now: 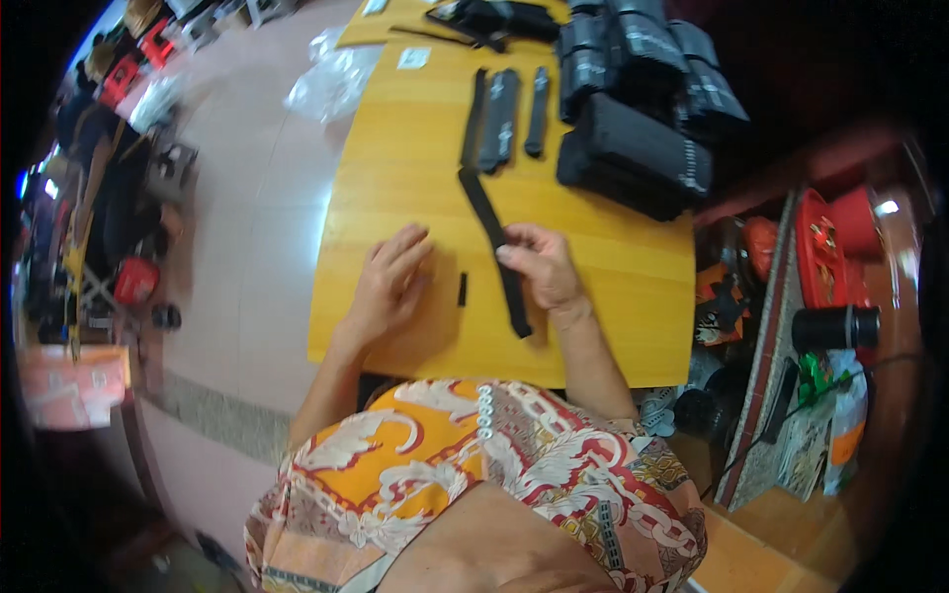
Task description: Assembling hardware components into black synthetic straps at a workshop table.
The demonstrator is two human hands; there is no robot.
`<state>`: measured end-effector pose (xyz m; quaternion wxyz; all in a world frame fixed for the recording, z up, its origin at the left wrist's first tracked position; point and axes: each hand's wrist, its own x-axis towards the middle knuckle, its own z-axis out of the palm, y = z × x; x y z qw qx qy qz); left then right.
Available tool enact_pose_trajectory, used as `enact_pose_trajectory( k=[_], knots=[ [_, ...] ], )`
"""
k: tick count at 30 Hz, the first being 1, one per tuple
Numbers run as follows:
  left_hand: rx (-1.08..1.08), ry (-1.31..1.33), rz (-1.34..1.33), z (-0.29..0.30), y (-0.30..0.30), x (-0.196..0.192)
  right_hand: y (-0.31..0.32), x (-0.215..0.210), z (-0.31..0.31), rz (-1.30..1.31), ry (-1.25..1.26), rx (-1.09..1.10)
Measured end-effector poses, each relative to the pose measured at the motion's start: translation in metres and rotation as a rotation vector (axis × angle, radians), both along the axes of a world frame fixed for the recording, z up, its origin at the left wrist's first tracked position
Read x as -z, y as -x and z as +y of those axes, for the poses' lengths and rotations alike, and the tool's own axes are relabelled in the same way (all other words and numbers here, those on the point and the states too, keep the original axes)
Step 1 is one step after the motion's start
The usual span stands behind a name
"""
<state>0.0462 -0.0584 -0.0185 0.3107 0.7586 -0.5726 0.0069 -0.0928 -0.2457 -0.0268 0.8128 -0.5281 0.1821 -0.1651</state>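
My right hand [539,265] pinches a long black strap [481,210] near its middle, above the yellow table [395,188]. One end of the strap reaches away from me, and the other hangs toward the near edge. My left hand [388,279] is over the table to the left, fingers loosely bent and apart, with nothing visible in it. Between the hands lies a short black strip [463,290]. Beyond the held strap, a flat bundle of black straps [500,121] lies beside a narrow black strap [537,112] and another thin black strap [474,114].
Stacked black bundles [633,143] fill the table's far right. A dark bag-like item [494,18] and a small white card [413,58] lie at the far end. Clear plastic bags [331,79] are on the floor to the left. Right of the table, a shelf holds a black cylinder [835,327].
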Motion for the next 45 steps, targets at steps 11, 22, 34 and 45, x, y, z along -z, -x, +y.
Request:
enact_pose_trajectory(
  k=[11, 22, 34, 45],
  knots=[
    [0.245, -0.014, 1.937, 0.000, -0.003, -0.013, 0.023, -0.067, 0.004, 0.118, 1.284, -0.354],
    [0.339, 0.081, 1.945, 0.006, 0.020, 0.003, 0.002, -0.070, 0.021, 0.028, 1.466, -0.248],
    [0.251, 0.234, 1.643, -0.013, 0.056, 0.000, -0.007, -0.038, 0.041, 0.180, 0.750, -0.019],
    [0.126, 0.105, 1.799, 0.012, 0.000, -0.010, 0.007, -0.088, 0.018, 0.139, 1.623, -0.693]
  ],
)
